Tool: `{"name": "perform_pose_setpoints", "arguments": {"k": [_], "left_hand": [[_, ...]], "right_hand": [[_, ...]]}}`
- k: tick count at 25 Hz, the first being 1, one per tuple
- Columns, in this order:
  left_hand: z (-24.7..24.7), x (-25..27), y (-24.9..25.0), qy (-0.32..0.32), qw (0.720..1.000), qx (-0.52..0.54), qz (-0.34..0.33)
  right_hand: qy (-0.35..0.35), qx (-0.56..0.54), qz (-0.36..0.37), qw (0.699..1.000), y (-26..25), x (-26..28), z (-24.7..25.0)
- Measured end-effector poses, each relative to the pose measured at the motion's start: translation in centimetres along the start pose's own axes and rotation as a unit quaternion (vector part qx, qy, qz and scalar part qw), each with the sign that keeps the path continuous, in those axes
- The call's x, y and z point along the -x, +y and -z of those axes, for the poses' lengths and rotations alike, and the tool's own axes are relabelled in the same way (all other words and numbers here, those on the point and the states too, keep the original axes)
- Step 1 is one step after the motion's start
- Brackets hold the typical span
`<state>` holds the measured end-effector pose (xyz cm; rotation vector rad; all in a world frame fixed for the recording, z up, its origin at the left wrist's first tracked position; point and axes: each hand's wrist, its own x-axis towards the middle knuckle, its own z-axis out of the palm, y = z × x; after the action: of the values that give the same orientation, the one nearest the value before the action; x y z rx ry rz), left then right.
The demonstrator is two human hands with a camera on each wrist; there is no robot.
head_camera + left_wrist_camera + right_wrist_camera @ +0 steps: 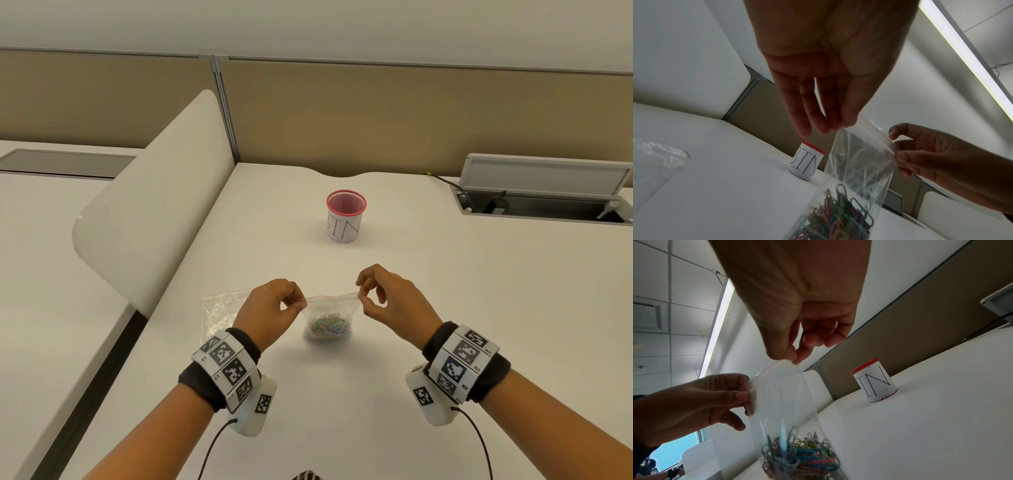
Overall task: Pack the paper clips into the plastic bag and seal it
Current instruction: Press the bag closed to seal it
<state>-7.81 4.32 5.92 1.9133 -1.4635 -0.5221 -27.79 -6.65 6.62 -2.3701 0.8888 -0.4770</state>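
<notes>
Hanging below both grips: bag (pixel 330 313) of paper clips (pixel 329 327)

We see the head view evenly bright, edges bowed. Our wrist views are dimmer, palms backlit by a ceiling light strip (pixel 970 53), fingertips slightly blurred.

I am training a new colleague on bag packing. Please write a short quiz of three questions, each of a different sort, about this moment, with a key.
1. True or false: the paper clips already lie inside the held plastic bag.
2. Where does each hand take its grip on that bag? A) at the bottom corners B) at the two ends of the top edge C) around the middle
3. Fill in: behind the bag stands a red mesh cup labelled ____.

Key: 1 true. 2 B: the left hand and right hand pinch the top ends. 3 BIN.
</notes>
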Motion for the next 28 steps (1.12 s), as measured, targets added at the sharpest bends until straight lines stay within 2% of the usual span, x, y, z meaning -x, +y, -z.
{"name": "perform_pose_setpoints", "arguments": {"k": [7, 17, 21, 28], "left_hand": [[-0.8, -0.3, 0.2, -0.016, 0.999, -0.039, 0.006], [-1.2, -0.5, 0.8, 0.009, 0.998, -0.055, -0.012], [-1.4, -0.4, 0.8, -0.009, 0.997, -0.065, -0.03], [-2.2, -0.1, 2.3, -0.042, 0.995, -0.082, -0.043]], "right_hand": [[-0.04, 0.02, -0.006, 0.999, -0.1, -0.7, -0.3], [-0.008, 0.047, -0.004, 0.999, -0.6, -0.8, -0.8], [-0.013, 0.039, -0.019, 0.999, -0.5, -0.7, -0.9], [-0.034, 0.04, 0.006, 0.999, -1.1, -0.6, -1.5]]}}
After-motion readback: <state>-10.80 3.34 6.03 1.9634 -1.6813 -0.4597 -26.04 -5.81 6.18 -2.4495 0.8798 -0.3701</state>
